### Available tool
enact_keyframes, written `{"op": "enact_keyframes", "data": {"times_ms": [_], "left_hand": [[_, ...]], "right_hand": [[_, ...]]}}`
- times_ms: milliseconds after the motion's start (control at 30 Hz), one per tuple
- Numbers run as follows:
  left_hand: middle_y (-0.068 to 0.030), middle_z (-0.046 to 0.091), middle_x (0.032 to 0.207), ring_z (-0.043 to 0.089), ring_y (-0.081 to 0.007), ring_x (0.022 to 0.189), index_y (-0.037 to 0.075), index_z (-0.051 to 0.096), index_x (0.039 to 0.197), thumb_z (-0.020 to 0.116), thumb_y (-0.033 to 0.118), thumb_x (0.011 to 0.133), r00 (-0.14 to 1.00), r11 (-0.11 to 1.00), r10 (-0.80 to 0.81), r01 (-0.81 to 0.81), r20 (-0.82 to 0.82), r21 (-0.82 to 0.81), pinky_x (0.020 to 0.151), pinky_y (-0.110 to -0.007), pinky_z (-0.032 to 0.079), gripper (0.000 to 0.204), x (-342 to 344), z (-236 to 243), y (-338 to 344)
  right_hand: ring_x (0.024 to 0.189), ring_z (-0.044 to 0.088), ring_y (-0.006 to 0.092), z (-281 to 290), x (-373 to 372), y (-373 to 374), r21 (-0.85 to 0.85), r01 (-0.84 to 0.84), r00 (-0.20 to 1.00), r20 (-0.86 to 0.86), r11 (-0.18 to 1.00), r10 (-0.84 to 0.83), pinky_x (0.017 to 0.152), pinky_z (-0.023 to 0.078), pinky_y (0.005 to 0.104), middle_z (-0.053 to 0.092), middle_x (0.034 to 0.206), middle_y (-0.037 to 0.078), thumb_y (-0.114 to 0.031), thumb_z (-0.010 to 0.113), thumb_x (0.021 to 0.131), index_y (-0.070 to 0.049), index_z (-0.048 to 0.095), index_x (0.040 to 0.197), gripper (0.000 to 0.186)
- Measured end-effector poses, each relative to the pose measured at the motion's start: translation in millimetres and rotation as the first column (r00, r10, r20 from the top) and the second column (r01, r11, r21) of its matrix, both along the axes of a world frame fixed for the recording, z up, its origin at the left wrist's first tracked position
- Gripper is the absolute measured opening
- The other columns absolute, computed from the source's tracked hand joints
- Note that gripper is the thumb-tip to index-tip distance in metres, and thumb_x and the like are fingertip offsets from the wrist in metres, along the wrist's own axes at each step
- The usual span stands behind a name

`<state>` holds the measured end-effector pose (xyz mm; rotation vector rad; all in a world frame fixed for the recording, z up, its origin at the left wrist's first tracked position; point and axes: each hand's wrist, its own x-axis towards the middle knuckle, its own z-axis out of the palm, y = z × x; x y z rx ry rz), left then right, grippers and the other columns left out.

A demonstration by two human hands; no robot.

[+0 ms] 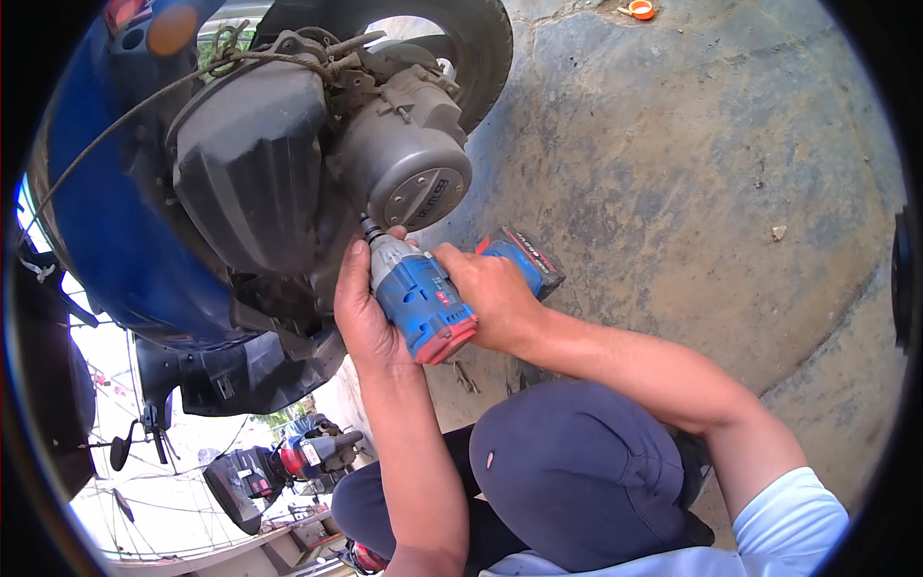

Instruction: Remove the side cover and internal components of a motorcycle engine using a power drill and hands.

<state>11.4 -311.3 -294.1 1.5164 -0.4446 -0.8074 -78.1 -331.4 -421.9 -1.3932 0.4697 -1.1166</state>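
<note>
A blue cordless impact wrench (420, 296) with a red rear end is held between my two hands, its socket tip pointing up and left. The tip meets the lower edge of the engine's round grey cover (411, 183); the fastener itself is too small to make out. My right hand (493, 296) wraps round the handle, with the battery pack sticking out beyond it. Along the tool's left side, my left hand (367, 310) cups the body near its nose, thumb up; some of its fingers are hidden behind the tool.
Above the hands stands a blue scooter with a ribbed black plastic housing (252, 159), a rear tyre (488, 67) and a cord (125, 113) stretched across it. An orange cap (641, 10) and a small stone (778, 233) lie on the concrete floor. Other scooters (274, 466) are at lower left.
</note>
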Motion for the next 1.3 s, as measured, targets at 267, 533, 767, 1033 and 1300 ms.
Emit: {"op": "enact_keyframes", "data": {"times_ms": [267, 533, 767, 1033, 1300], "left_hand": [[-0.0213, 0.070, 0.097, 0.070, -0.0297, 0.091, -0.011, 0.063, 0.114, 0.058, 0.026, 0.104, 0.992, 0.999, -0.025, 0.019, 0.120, 0.047, 0.085, -0.039, 0.060, 0.038, 29, -5, -8], [-0.0210, 0.072, 0.094, 0.070, -0.0325, 0.091, -0.010, 0.065, 0.112, 0.056, 0.028, 0.103, 0.996, 0.995, -0.073, 0.076, -0.051, 0.060, 0.086, -0.039, 0.060, 0.040, 36, 0, -10], [-0.0208, 0.071, 0.093, 0.070, -0.0320, 0.091, -0.010, 0.064, 0.111, 0.057, 0.029, 0.102, 0.984, 0.986, -0.140, 0.149, -0.108, 0.076, 0.086, -0.038, 0.059, 0.040, 31, 3, -8], [-0.0194, 0.063, 0.113, 0.060, -0.0320, 0.104, -0.005, 0.057, 0.116, 0.052, 0.026, 0.104, 0.978, 0.982, -0.183, 0.177, -0.100, -0.067, 0.105, -0.046, 0.047, 0.033, 23, -7, 5], [-0.0183, 0.065, 0.108, 0.062, -0.0308, 0.103, -0.003, 0.057, 0.118, 0.052, 0.023, 0.104, 0.986, 0.988, -0.147, 0.142, -0.083, -0.062, 0.103, -0.045, 0.049, 0.030, 18, -6, 1]], "right_hand": [[0.084, 0.070, 0.0447, 1, 29, 0, 0.069, -0.007, 1.000, 0.001, 0.998, 0.007, 0.070, 0.054, 0.0516, 0.070, 0.086, 0.025, -0.021, 0.084, 0.072, 0.001, 0.053, 0.104, 0.049], [0.085, 0.070, 0.0437, 4, 33, -6, 0.040, -0.084, 0.996, -0.040, 0.996, 0.085, 0.070, 0.054, 0.0509, 0.070, 0.086, 0.024, -0.018, 0.086, 0.068, 0.002, 0.055, 0.103, 0.051], [0.081, 0.071, 0.0419, 4, 33, -1, 0.071, -0.055, 0.998, -0.011, 0.996, 0.056, 0.069, 0.056, 0.0501, 0.071, 0.083, 0.024, -0.020, 0.086, 0.068, 0.003, 0.056, 0.103, 0.051], [0.080, 0.073, 0.0380, 1, 26, 6, 0.049, -0.011, 0.998, -0.057, 0.999, 0.014, 0.068, 0.057, 0.0473, 0.071, 0.082, 0.021, -0.019, 0.082, 0.073, 0.003, 0.056, 0.104, 0.046], [0.082, 0.073, 0.0387, 2, 23, -2, 0.039, -0.080, 0.995, -0.052, 0.996, 0.082, 0.070, 0.057, 0.0479, 0.071, 0.083, 0.022, -0.016, 0.082, 0.071, 0.004, 0.057, 0.107, 0.048]]}}
